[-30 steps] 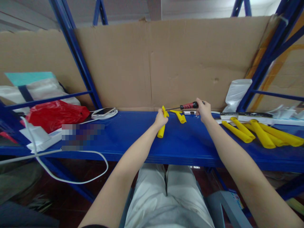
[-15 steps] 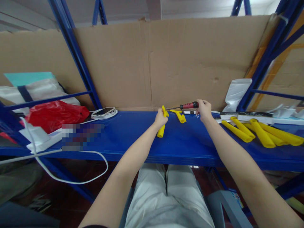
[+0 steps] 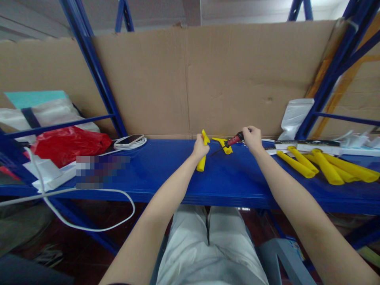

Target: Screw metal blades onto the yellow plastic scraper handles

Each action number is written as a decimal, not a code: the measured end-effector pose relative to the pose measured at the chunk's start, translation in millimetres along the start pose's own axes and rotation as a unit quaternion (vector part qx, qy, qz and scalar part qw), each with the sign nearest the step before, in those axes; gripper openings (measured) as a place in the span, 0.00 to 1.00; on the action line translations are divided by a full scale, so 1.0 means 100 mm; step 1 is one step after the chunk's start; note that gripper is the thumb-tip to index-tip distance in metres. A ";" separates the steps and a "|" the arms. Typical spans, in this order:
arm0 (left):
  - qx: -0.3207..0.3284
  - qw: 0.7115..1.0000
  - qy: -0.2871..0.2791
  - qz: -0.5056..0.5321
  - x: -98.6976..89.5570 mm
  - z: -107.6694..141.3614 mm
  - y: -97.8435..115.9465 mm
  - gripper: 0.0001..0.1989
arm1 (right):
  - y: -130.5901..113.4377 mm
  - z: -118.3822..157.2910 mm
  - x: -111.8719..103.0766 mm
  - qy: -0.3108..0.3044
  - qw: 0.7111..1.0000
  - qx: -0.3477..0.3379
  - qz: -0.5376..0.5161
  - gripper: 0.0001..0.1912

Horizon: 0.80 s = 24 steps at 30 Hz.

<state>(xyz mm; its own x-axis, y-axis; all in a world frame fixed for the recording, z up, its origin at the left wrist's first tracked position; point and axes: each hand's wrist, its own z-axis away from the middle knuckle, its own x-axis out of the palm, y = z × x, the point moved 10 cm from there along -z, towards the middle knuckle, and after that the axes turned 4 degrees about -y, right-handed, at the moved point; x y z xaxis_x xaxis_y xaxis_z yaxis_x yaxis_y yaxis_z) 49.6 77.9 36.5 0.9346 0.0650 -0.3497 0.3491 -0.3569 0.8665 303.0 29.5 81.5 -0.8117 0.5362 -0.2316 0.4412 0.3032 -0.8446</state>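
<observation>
My left hand (image 3: 201,149) is closed round a yellow plastic tube-shaped piece (image 3: 201,164), which stands near upright with a short cross part at its top. In my right hand (image 3: 252,138) is a screwdriver (image 3: 234,139) with a red and black handle. Its dark shaft slants down to the left, and the tip is apart from the held yellow piece. Behind the screwdriver lies a second yellow piece (image 3: 227,150) on the blue bench (image 3: 166,170), partly hidden by the handle.
Several yellow tubes (image 3: 297,165) lie on the right of the bench, before white and black boxes (image 3: 308,145). To the left are a phone (image 3: 132,139) on a coiled white cable, a red plastic bag (image 3: 71,144) and a white power strip (image 3: 56,180). Cardboard (image 3: 225,79) stands behind.
The screwdriver has come away from the held yellow piece, and its tip has swung downward. My right hand has shifted slightly left. My left hand has barely moved.
</observation>
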 end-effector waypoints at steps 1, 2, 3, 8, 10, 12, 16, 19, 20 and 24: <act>0.003 1.000 -0.002 -0.001 0.00 0.00 0.01 0.23 | -0.01 0.02 0.04 -0.013 1.000 0.007 0.018 0.11; 0.005 1.000 -0.004 -0.002 0.01 0.01 0.03 0.23 | -0.02 0.05 0.07 -0.023 0.999 0.014 0.034 0.11; 0.006 1.000 -0.005 -0.003 0.01 0.02 0.04 0.23 | -0.02 0.07 0.11 -0.039 0.998 0.021 0.044 0.12; 0.018 1.000 0.000 -0.004 -0.01 0.04 0.08 0.24 | 0.04 0.29 0.56 -0.272 0.959 0.055 0.061 0.17; 0.029 1.000 0.002 -0.004 -0.01 0.04 0.10 0.25 | 0.09 0.45 0.74 -0.374 0.921 0.060 0.091 0.18; 0.041 0.999 0.000 -0.005 -0.01 0.04 0.12 0.26 | 0.12 0.56 0.85 -0.426 0.893 0.053 0.134 0.17; 0.072 0.997 -0.013 -0.005 0.05 0.04 0.16 0.25 | 0.12 0.67 1.00 -0.455 0.864 0.010 0.216 0.14; 0.091 0.996 -0.025 0.000 0.10 0.04 0.18 0.26 | 0.09 0.68 1.09 -0.460 0.847 -0.047 0.262 0.12; 0.094 0.995 -0.031 0.000 0.12 0.04 0.19 0.27 | 0.06 0.66 1.10 -0.447 0.849 -0.075 0.271 0.12; 0.110 0.992 -0.062 -0.004 0.20 0.06 0.23 0.28 | -0.17 0.49 1.01 -0.325 0.889 -0.195 0.257 0.07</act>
<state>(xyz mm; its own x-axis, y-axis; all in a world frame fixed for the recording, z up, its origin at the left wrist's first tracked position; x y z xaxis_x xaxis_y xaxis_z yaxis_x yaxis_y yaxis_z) 75.7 65.5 47.3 0.9118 -0.0412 -0.4086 0.3199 -0.5526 0.7696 194.8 40.0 48.6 -0.4585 0.1517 -0.8757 0.8138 0.4676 -0.3451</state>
